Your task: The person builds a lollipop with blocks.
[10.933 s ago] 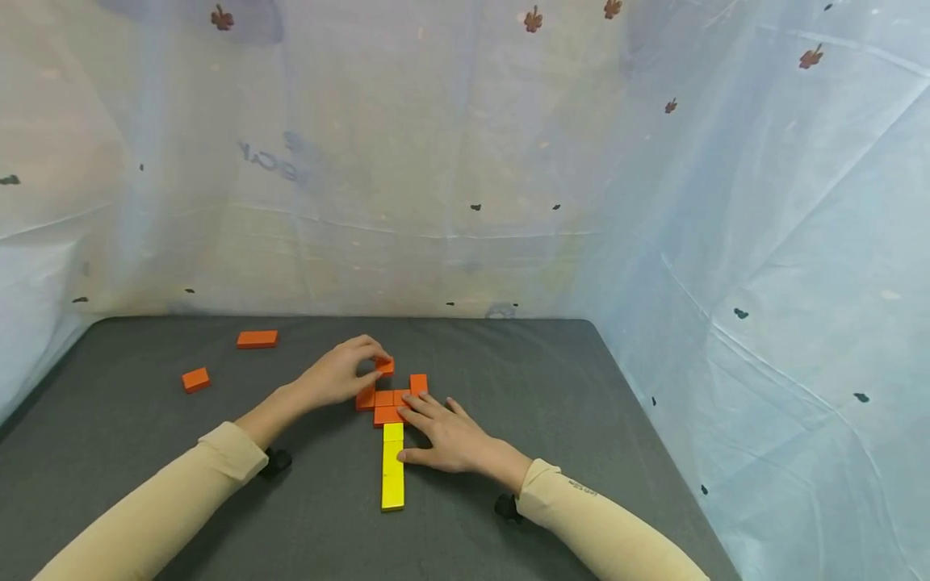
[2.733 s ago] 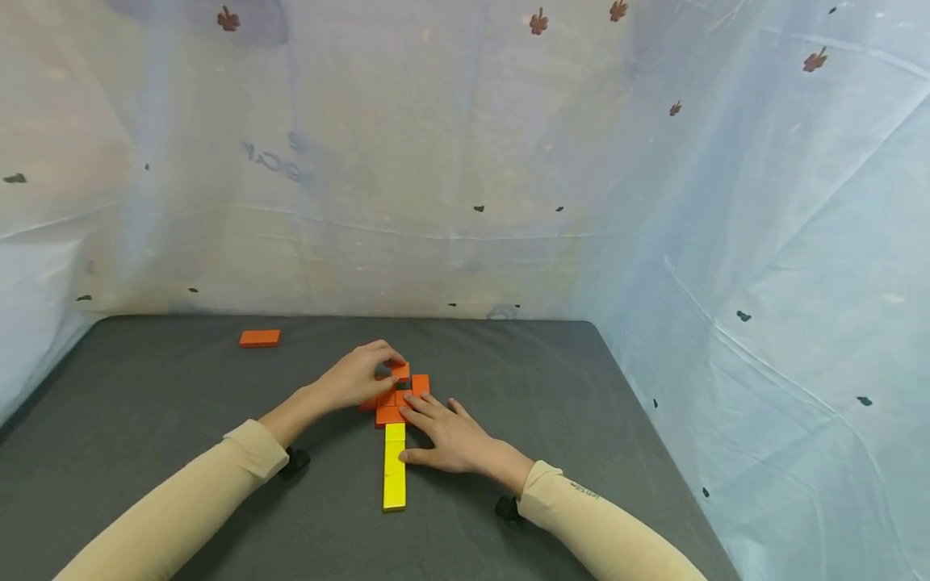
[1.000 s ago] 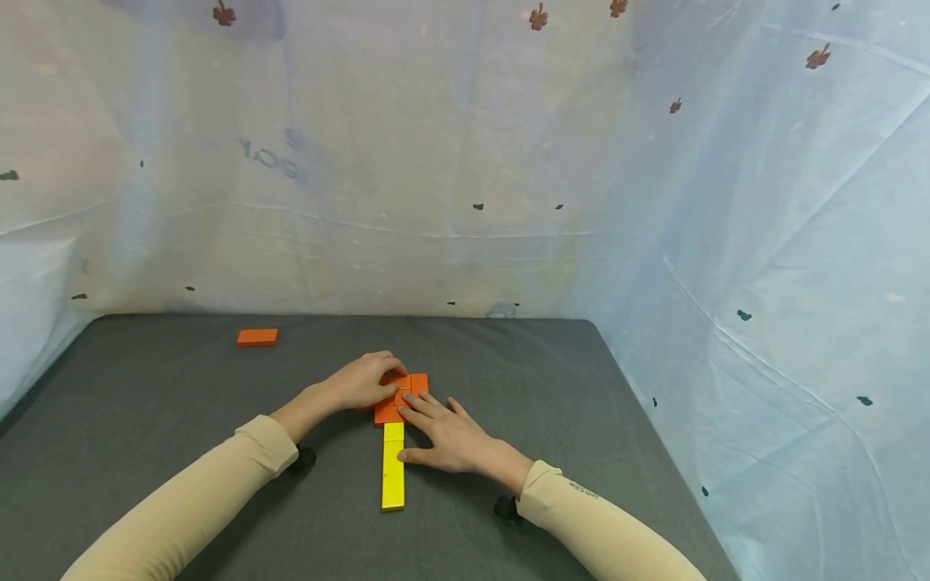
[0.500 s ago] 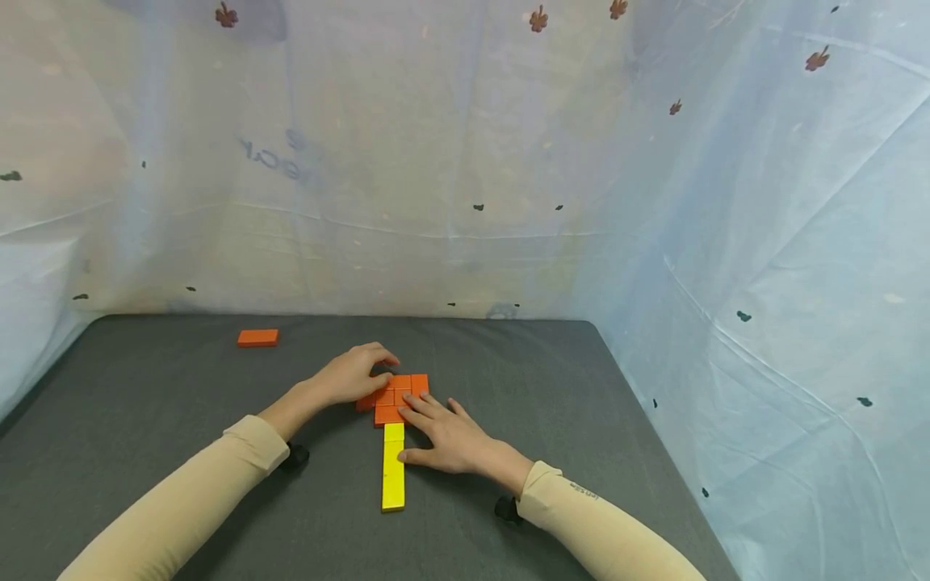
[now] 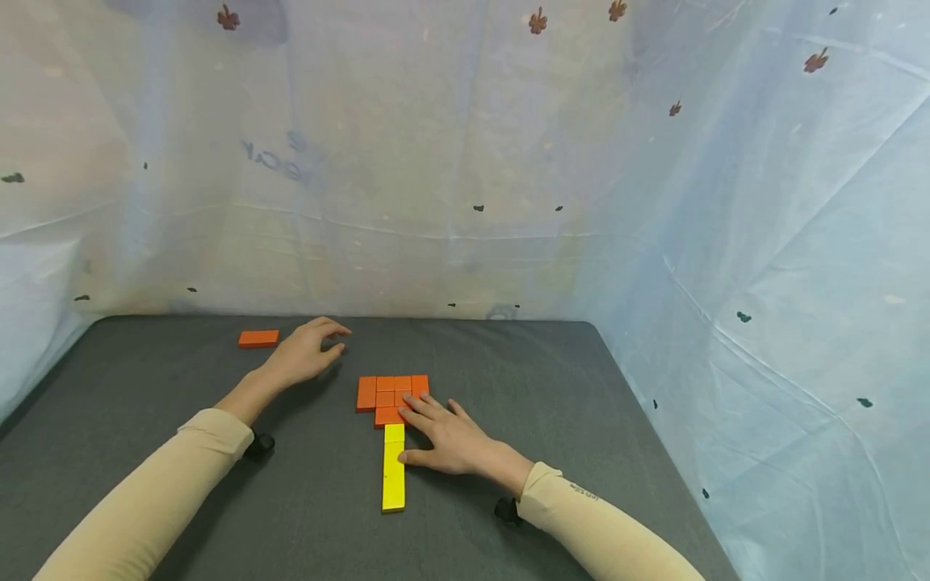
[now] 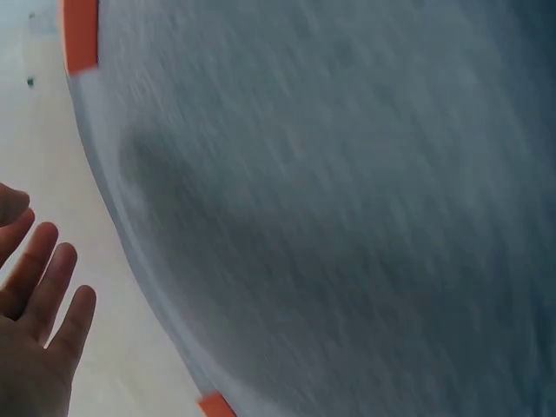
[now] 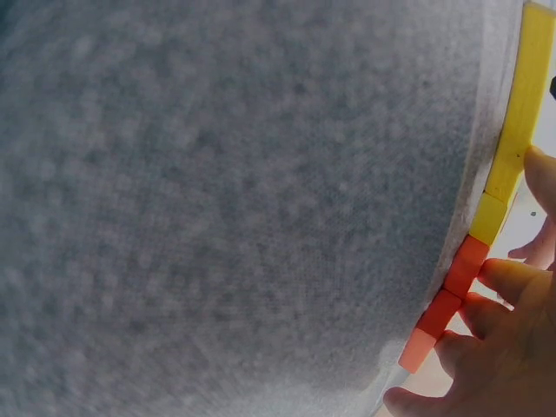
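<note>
My left hand (image 5: pixel 307 353) hovers over the far left part of the table, fingers spread and slightly bent, holding nothing; the left wrist view also shows the hand (image 6: pixel 39 321) without a block. Beside it lies a loose orange block (image 5: pixel 258 339). Several orange blocks (image 5: pixel 385 385) lie flat against one another in a wider patch. Yellow blocks (image 5: pixel 393 476) form a narrow strip running from the patch toward me. My right hand (image 5: pixel 446 436) rests its extended fingers on the patch's right side, its thumb touching the strip. In the right wrist view, fingertips touch orange blocks (image 7: pixel 440 310).
The dark grey table (image 5: pixel 567 420) has a far edge against a pale plastic sheet (image 5: pixel 407 145). Another sheet (image 5: pixel 814 323) hangs along the right side. A small black device (image 5: pixel 259 446) is at the left wrist, and another (image 5: pixel 507 509) at the right.
My left hand has set small orange blocks into the patch's far side, then let go and moved left and away. The small loose block on the left is gone. My right hand stays put.
</note>
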A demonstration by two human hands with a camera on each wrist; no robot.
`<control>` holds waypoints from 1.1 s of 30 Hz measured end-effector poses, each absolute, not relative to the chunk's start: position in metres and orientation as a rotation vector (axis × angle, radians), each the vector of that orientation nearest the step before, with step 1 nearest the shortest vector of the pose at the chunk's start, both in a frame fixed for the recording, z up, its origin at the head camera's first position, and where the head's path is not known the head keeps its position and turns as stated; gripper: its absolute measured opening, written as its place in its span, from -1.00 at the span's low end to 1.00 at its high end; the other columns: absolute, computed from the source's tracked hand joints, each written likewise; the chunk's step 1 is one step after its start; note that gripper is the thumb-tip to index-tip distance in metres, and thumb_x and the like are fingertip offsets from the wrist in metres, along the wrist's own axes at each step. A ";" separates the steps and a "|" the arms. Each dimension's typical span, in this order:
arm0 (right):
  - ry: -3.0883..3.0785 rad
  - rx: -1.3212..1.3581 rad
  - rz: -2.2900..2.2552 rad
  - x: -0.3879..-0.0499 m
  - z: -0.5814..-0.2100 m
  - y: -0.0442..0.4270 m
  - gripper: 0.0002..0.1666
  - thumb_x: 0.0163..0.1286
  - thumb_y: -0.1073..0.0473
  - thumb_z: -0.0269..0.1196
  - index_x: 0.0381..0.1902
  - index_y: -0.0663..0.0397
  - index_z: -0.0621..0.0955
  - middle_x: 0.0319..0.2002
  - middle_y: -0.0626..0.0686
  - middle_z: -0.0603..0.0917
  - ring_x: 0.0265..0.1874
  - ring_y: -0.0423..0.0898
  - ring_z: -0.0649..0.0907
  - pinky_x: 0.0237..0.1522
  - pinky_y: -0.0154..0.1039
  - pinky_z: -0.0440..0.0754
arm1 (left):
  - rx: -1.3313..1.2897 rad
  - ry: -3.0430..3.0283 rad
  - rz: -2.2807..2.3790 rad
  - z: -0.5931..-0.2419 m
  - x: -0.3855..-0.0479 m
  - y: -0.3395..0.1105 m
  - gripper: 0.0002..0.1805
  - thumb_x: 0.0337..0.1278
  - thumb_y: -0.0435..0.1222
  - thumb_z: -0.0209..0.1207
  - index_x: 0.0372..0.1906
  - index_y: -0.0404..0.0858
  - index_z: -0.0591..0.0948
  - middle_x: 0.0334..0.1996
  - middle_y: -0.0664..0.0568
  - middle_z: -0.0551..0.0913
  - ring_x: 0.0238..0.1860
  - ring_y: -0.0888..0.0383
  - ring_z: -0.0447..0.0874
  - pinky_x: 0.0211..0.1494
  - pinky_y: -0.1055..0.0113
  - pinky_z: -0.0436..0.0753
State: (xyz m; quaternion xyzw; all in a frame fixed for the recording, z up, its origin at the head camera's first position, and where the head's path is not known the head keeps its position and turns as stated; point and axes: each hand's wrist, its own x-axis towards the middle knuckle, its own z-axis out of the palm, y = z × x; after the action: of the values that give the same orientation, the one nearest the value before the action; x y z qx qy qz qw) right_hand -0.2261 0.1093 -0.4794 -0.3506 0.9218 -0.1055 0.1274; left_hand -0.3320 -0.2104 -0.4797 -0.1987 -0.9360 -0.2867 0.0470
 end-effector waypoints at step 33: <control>2.693 -1.036 -0.285 -0.226 -0.480 0.110 -0.06 0.54 -0.39 0.11 0.69 -0.21 0.13 0.68 -0.13 -0.01 0.66 -0.05 0.00 0.57 0.31 0.03 | -0.276 -3.034 -0.642 -0.482 -0.334 -0.344 -0.57 0.43 -0.37 0.21 0.28 -0.51 0.56 0.19 -0.53 0.55 0.15 -0.47 0.54 0.11 -0.41 0.51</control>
State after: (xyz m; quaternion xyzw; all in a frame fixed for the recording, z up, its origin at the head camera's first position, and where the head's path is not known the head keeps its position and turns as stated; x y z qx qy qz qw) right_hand -0.2258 0.1101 -0.4804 -0.3547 0.9221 -0.0974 0.1206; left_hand -0.3338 -0.3435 -0.4823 -0.0886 -0.9744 -0.2064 0.0142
